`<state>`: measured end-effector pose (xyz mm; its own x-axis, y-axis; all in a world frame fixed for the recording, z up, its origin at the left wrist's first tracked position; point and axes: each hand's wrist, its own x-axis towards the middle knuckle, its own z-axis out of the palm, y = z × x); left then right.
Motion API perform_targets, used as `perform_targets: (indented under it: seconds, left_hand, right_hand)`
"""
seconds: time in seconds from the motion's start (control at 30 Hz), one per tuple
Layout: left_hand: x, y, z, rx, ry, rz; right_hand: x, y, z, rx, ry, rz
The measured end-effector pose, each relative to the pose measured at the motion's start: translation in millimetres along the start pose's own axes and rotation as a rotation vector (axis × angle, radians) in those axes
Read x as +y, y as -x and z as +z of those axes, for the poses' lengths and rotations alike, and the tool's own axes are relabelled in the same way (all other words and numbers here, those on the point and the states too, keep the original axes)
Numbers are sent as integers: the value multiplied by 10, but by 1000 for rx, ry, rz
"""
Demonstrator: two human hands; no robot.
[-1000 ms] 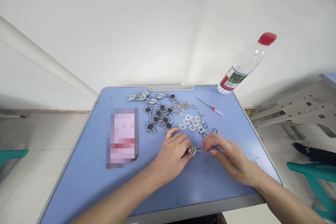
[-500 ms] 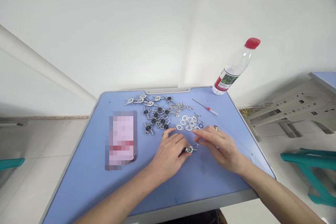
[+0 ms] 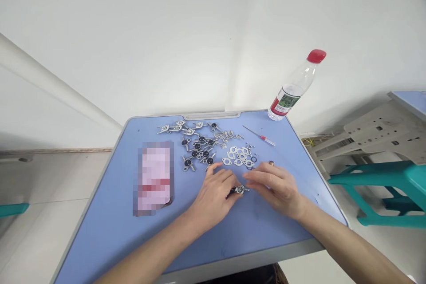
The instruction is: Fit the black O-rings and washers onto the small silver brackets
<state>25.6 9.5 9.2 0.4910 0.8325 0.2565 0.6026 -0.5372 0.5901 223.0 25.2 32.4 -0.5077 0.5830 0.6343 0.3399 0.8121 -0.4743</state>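
My left hand [image 3: 218, 193] rests on the blue table with its fingers closed around a small metal fitting [image 3: 238, 190]. The fitting's flanged face, with a round opening, points up, and a short metal stem sticks out to the right. Just right of it hovers my right hand [image 3: 274, 186], thumb and fingertips slightly apart, with nothing visible between them. Beyond the hands lie several flat oval metal plates [image 3: 238, 162], a black rubber ring [image 3: 254, 159] and tiny metal balls or screws [image 3: 249, 147]. Several similar fittings with black round faces [image 3: 197, 146] spread out to the left.
Flanged fittings [image 3: 189, 132] and small metal levers [image 3: 224, 137] lie at the back. A screwdriver with a clear red handle [image 3: 264, 139] is at back right, near a water bottle [image 3: 288, 97]. A blurred-out phone [image 3: 155, 177] lies left. A green stool [image 3: 382, 182] stands right.
My right fingertips have drawn slightly left over the fitting; the small metal piece seen at them before no longer shows there. The left hand keeps its hold. The view has shifted slightly.
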Motion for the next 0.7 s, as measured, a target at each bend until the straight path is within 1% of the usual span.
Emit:
perform_targets:
  seconds: [0.03,0.1,0.2,0.27,0.4,0.47,0.57,0.63,0.7]
  left_hand:
    - [0,2,2,0,1,1]
    - [-1,7,6,-1,9,3]
    - [-2,14,7,-1,16,4]
    - [3,14,3,0,9,1]
    - [15,10,-5,-16,-4,-3]
    - [15,10,-5,-16,2,0]
    - [11,13,-4,-5,14,3]
    - [9,13,-5,-6,13,0]
    - [9,12,-6,-13,7,-3]
  right_hand:
    - [0,7,3,2,28,-5]
    - [0,11,-7,-36,20,9]
    - [2,-3,-35,-87,-97,42]
    - [5,-16,-39,-68,-134,29]
    - [0,-24,-22,9,-2,-17]
    - [-10,-18,-29,-6,28,-8]
    - [-24,-7,-48,-64,-59,25]
    - [-24,-3,-48,-51,-96,21]
    - [-18,-4,-39,1,-50,5]
